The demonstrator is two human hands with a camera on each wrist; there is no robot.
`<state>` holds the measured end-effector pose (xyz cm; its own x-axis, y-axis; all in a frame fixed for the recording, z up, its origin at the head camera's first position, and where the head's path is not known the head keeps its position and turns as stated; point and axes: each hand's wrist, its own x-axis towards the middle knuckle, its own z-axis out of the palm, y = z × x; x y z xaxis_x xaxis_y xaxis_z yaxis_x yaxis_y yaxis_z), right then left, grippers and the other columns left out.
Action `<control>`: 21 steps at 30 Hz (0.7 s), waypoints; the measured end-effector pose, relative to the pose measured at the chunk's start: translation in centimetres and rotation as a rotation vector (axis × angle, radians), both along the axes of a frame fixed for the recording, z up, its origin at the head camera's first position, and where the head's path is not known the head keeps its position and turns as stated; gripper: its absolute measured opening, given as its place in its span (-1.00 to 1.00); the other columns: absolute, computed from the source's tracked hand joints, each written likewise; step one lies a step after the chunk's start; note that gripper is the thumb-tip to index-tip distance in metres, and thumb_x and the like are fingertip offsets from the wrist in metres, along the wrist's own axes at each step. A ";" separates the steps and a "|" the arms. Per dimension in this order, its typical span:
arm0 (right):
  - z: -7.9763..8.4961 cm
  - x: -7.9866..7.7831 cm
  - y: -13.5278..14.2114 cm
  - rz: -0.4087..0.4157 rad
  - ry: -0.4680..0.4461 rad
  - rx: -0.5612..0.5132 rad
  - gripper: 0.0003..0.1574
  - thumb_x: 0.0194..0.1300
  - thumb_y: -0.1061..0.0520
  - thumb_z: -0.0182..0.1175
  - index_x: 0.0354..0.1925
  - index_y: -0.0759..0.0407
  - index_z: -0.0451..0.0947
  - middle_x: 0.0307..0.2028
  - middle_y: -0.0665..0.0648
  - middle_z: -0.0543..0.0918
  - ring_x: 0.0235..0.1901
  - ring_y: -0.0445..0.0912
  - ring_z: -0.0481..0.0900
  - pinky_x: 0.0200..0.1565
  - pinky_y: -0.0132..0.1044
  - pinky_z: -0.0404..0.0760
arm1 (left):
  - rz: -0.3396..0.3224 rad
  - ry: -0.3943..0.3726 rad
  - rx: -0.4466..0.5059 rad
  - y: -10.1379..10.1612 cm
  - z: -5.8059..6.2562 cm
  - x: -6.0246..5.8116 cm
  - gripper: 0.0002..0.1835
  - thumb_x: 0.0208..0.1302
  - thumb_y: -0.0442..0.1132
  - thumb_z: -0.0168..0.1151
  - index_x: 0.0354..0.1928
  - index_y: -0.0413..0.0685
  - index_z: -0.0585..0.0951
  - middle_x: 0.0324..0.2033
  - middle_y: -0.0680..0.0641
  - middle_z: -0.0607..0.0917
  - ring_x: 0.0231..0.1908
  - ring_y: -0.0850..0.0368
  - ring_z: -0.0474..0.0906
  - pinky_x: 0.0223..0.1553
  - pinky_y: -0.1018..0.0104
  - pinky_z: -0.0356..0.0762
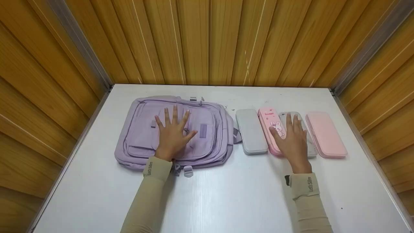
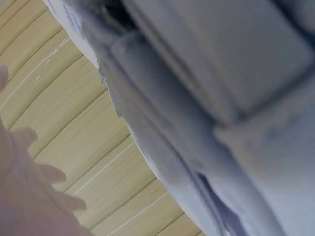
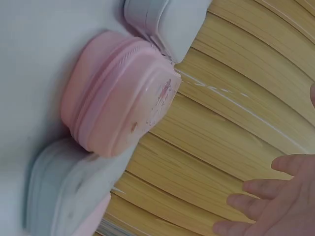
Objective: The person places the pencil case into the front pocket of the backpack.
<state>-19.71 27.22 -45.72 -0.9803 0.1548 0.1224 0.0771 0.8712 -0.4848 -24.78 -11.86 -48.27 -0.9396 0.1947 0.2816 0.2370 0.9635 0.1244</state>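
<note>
A lilac backpack [image 1: 139, 136] lies flat on the left half of the white table. Over its front pocket my left hand [image 1: 173, 136] is spread with straight fingers, holding nothing. To the right several zip cases stand in a row: a plain grey one [image 1: 251, 131], a pink one with a bunny print [image 1: 268, 118], a grey printed one [image 1: 310, 145] and a plain pink one [image 1: 326, 134]. My right hand [image 1: 293, 142], fingers extended and empty, overlaps the two middle cases. The right wrist view shows that hand raised apart from the bunny case [image 3: 118, 93].
The white table [image 1: 220, 200] meets wood-patterned panel walls [image 1: 210, 42] at the back and both sides. Grey metal posts [image 1: 87, 45] mark the corners. A strap buckle [image 1: 188, 171] sticks out at the backpack's near edge, and a dark strap [image 1: 237, 136] lies between backpack and cases.
</note>
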 end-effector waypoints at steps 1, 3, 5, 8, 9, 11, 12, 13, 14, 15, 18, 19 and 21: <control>-0.1 0.2 0.0 -0.010 -0.001 -0.033 0.15 0.31 -0.49 -0.12 0.52 0.08 -0.32 0.51 0.32 -0.26 0.46 0.34 -0.23 0.38 0.34 -0.24 | -0.017 -0.004 0.004 0.0 0.0 0.0 -0.12 0.18 0.48 -0.07 0.48 0.29 0.10 0.50 -0.24 -0.03 0.45 -0.43 -0.24 0.29 -0.52 -0.38; -0.4 0.6 -0.1 -0.030 -0.004 -0.104 0.14 0.31 -0.48 -0.10 0.52 0.05 -0.30 0.52 0.27 -0.25 0.46 0.34 -0.19 0.38 0.34 -0.15 | -0.046 -0.004 0.002 0.0 -0.1 0.1 -0.11 0.18 0.48 -0.07 0.48 0.28 0.11 0.50 -0.22 -0.02 0.45 -0.42 -0.20 0.32 -0.48 -0.35; -0.8 0.9 -0.2 -0.047 0.003 -0.170 0.10 0.33 -0.45 -0.08 0.52 0.04 -0.27 0.52 0.23 -0.22 0.46 0.32 -0.15 0.38 0.32 -0.08 | -0.075 0.002 0.003 -0.1 -0.2 0.1 -0.12 0.18 0.47 -0.05 0.48 0.25 0.12 0.50 -0.22 0.00 0.45 -0.41 -0.16 0.34 -0.45 -0.32; -1.6 1.5 -0.6 -0.061 0.013 -0.271 0.04 0.37 -0.37 -0.05 0.52 0.05 -0.23 0.52 0.20 -0.17 0.48 0.23 -0.13 0.41 0.21 0.02 | -0.128 0.005 0.020 -0.2 -0.4 0.2 -0.14 0.21 0.43 -0.02 0.47 0.22 0.14 0.49 -0.22 0.02 0.45 -0.38 -0.15 0.37 -0.41 -0.29; -1.9 1.6 -0.7 -0.065 0.017 -0.302 0.02 0.38 -0.34 -0.04 0.52 0.06 -0.21 0.52 0.20 -0.14 0.49 0.21 -0.13 0.42 0.17 0.03 | -0.148 0.004 0.026 -0.2 -0.4 0.3 -0.15 0.21 0.41 -0.01 0.47 0.22 0.15 0.49 -0.22 0.03 0.45 -0.37 -0.14 0.37 -0.39 -0.27; -2.4 1.9 -0.9 -0.074 0.018 -0.359 -0.01 0.39 -0.31 -0.03 0.52 0.07 -0.18 0.52 0.20 -0.10 0.49 0.17 -0.12 0.44 0.10 0.04 | -0.192 0.004 0.033 -0.2 -0.6 0.4 -0.16 0.22 0.39 0.01 0.46 0.20 0.16 0.48 -0.23 0.05 0.45 -0.35 -0.10 0.39 -0.37 -0.23; -2.7 2.1 -1.0 -0.082 0.011 -0.387 -0.02 0.39 -0.31 -0.02 0.52 0.05 -0.17 0.51 0.21 -0.08 0.49 0.17 -0.11 0.44 0.09 0.05 | -0.214 0.004 0.035 -0.2 -0.7 0.4 -0.17 0.23 0.37 0.02 0.46 0.18 0.18 0.48 -0.23 0.07 0.45 -0.34 -0.08 0.39 -0.35 -0.20; -2.9 2.2 -1.1 -0.089 0.005 -0.409 -0.02 0.38 -0.32 -0.02 0.52 0.04 -0.17 0.51 0.22 -0.07 0.49 0.18 -0.10 0.44 0.10 0.04 | -0.235 0.004 0.035 -0.2 -0.8 0.4 -0.18 0.24 0.37 0.02 0.46 0.17 0.18 0.47 -0.24 0.08 0.45 -0.33 -0.07 0.40 -0.34 -0.18; -3.1 2.3 -1.2 -0.096 -0.002 -0.430 -0.01 0.38 -0.33 -0.02 0.52 0.03 -0.16 0.51 0.23 -0.05 0.48 0.18 -0.09 0.44 0.10 0.02 | -0.255 0.005 0.032 -0.1 -0.9 0.5 -0.19 0.24 0.36 0.02 0.45 0.16 0.20 0.47 -0.24 0.09 0.45 -0.33 -0.05 0.40 -0.32 -0.16; -3.2 2.4 -1.3 -0.101 -0.007 -0.448 -0.01 0.37 -0.33 -0.01 0.51 0.02 -0.15 0.50 0.24 -0.02 0.48 0.19 -0.08 0.45 0.10 -0.02 | -0.274 0.008 0.027 -0.1 -0.9 0.5 -0.19 0.25 0.35 0.01 0.45 0.15 0.20 0.46 -0.25 0.11 0.45 -0.32 -0.03 0.41 -0.30 -0.13; -3.7 2.7 -1.6 -0.111 -0.038 -0.489 -0.02 0.36 -0.33 0.01 0.51 -0.01 -0.13 0.47 0.29 0.05 0.46 0.21 -0.01 0.44 0.14 0.01 | -0.331 0.006 0.029 0.2 -1.2 0.7 -0.21 0.26 0.32 0.03 0.44 0.11 0.23 0.45 -0.25 0.14 0.44 -0.28 0.01 0.42 -0.24 -0.05; -3.8 2.7 -1.7 -0.114 -0.049 -0.499 -0.03 0.36 -0.31 0.02 0.51 -0.01 -0.12 0.46 0.30 0.09 0.46 0.20 0.01 0.43 0.15 0.04 | -0.349 0.000 0.030 0.2 -1.2 0.8 -0.21 0.26 0.31 0.04 0.44 0.11 0.23 0.45 -0.25 0.14 0.44 -0.27 0.03 0.42 -0.22 -0.03; -4.1 2.9 -1.9 -0.118 -0.067 -0.514 -0.05 0.37 -0.27 0.03 0.51 0.01 -0.11 0.44 0.33 0.14 0.44 0.21 0.08 0.40 0.16 0.11 | -0.387 -0.014 0.042 0.4 -1.4 1.0 -0.21 0.26 0.29 0.07 0.44 0.09 0.23 0.45 -0.26 0.15 0.44 -0.25 0.05 0.42 -0.19 0.01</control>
<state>-16.86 25.30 -49.79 -0.9557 0.2882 -0.0603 0.2054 0.5061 -0.8377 -23.78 -11.44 -49.65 -0.8027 0.5244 0.2842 0.5801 0.7971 0.1678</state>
